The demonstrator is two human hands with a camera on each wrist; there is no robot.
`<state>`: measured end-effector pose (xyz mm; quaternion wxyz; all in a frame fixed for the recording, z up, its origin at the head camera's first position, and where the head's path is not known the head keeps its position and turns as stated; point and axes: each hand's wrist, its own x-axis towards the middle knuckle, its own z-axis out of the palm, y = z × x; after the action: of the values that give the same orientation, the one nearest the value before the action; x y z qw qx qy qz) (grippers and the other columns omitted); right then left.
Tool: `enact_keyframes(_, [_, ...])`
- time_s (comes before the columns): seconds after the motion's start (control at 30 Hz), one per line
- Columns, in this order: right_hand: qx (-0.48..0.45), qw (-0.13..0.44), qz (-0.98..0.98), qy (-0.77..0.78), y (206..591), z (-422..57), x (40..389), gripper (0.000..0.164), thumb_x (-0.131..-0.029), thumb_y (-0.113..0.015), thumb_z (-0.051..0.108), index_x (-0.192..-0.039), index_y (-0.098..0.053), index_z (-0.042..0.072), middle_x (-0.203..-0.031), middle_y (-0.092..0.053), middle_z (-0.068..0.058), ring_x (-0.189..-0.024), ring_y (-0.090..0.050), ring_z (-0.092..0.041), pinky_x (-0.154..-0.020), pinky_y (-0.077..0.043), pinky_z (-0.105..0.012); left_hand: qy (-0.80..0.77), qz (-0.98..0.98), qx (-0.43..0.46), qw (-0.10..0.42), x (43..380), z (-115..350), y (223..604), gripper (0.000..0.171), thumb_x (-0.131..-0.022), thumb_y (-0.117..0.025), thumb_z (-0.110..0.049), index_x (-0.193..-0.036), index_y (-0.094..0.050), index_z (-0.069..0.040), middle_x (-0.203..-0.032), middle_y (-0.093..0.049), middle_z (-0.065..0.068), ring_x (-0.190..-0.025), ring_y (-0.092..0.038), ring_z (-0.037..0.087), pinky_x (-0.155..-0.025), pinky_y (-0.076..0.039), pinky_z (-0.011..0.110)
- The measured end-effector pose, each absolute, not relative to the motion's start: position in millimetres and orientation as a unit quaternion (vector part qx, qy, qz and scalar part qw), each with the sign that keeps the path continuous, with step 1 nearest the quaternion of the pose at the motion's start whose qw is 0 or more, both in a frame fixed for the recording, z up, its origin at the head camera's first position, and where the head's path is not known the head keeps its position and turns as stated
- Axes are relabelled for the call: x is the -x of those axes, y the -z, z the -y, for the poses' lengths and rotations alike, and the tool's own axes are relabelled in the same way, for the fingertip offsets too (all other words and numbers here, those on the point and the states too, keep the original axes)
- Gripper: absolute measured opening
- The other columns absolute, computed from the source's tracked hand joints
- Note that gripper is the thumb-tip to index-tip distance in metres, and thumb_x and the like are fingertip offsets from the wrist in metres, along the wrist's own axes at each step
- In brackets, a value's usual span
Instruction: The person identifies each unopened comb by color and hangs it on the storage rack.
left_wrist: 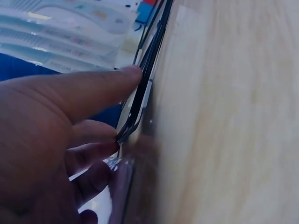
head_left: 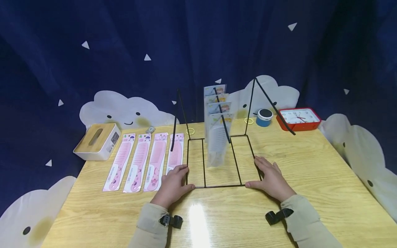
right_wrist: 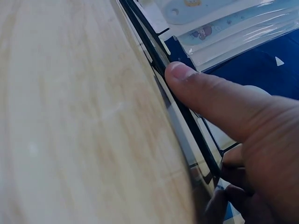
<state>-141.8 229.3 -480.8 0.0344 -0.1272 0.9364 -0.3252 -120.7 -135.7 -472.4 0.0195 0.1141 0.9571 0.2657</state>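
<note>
Both hands are holding the black wire rack (head_left: 217, 186), which is standing mid-table: left hand (head_left: 173, 186) is gripping its front left corner, right hand (head_left: 270, 179) its front right. On each, the thumb is resting on the front bar and the fingers are bending about the side bar, a moderate spread, nothing else held. Step in hand: looks like the person is steadying or squaring the rack. Next move is probably calling for letting go of the left corner and picking up a pink comb pack without dragging the base. Middle arm (head_left: 223, 120) is carrying four hanging packs (head_left: 217, 144), one behind another; left arm (head_left: 173, 134) and right arm (head_left: 274, 107) are carrying nothing. Four pink comb packs (head_left: 138, 163) are lying flat in a row left of the rack, the nearest partly hiding behind the left hand. Containers: each pink pack is holding one comb; the front hanging pack is showing a pale comb, the rear ones are mostly hiding theirs. Tissue box (head_left: 108, 146) is sitting far left, its slot showing no tissue; can't tell what's inside.
</note>
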Motion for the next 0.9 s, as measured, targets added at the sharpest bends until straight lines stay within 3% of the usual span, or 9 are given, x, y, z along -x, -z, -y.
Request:
enact_keyframes(0.23, [0.131,0.026,-0.938,0.32,483,-230,144,0.115,-0.071,-0.085,0.056,-0.151,-0.034,-0.009,-0.157,-0.031,-0.03,-0.146,-0.023,-0.046,-0.116,-0.005,-0.065,-0.296,-0.951,-0.092,-0.007,125,144,465,0.06,-0.087,-0.078,-0.033,-0.138,-0.06,-0.005,-0.143,-0.056,0.01,-0.128,-0.053,0.037,-0.096,-0.036,0.061])
enact_keyframes(0.37, [0.13,0.027,-0.938,0.321,483,-230,143,0.115,-0.071,-0.086,0.055,-0.151,-0.035,-0.009,-0.157,-0.03,-0.03,-0.146,-0.023,-0.046,-0.116,-0.005,-0.065,-0.33,-0.94,-0.076,-0.023,139,155,458,0.053,-0.09,-0.076,-0.029,-0.136,-0.061,-0.007,-0.14,-0.058,0.011,-0.129,-0.052,0.038,-0.102,-0.033,0.064])
enact_keyframes(0.47, [0.127,0.027,-0.937,0.323,483,-231,142,0.114,-0.071,-0.086,0.054,-0.151,-0.035,-0.009,-0.157,-0.03,-0.03,-0.146,-0.022,-0.046,-0.116,-0.004,-0.065,-0.359,-0.931,-0.059,-0.019,159,163,456,0.051,-0.092,-0.074,-0.027,-0.136,-0.06,-0.005,-0.136,-0.059,0.013,-0.125,-0.056,0.036,-0.106,-0.038,0.058])
enact_keyframes(0.57, [0.129,0.024,-0.937,0.324,485,-231,142,0.114,-0.071,-0.086,0.055,-0.151,-0.035,-0.009,-0.157,-0.03,-0.03,-0.146,-0.022,-0.046,-0.115,-0.005,-0.065,-0.392,-0.92,-0.025,-0.011,182,171,456,0.05,-0.093,-0.071,-0.023,-0.136,-0.058,-0.002,-0.132,-0.06,0.017,-0.12,-0.059,0.035,-0.102,-0.046,0.05])
enact_keyframes(0.73, [0.128,0.02,-0.937,0.324,486,-231,143,0.114,-0.071,-0.086,0.055,-0.151,-0.035,-0.009,-0.157,-0.031,-0.029,-0.146,-0.022,-0.046,-0.116,-0.005,-0.065,-0.42,-0.907,0.027,0.007,222,182,462,0.054,-0.096,-0.068,-0.019,-0.142,-0.05,0.001,-0.137,-0.056,0.022,-0.125,-0.055,0.037,-0.104,-0.044,0.051])
enact_keyframes(0.9, [0.128,0.021,-0.936,0.326,485,-231,142,0.113,-0.071,-0.086,0.054,-0.15,-0.036,-0.009,-0.156,-0.032,-0.029,-0.146,-0.023,-0.045,-0.115,-0.005,-0.065,-0.413,-0.908,0.063,0.018,251,189,468,0.058,-0.096,-0.067,-0.019,-0.147,-0.043,-0.002,-0.145,-0.051,0.02,-0.128,-0.054,0.034,-0.104,-0.046,0.047])
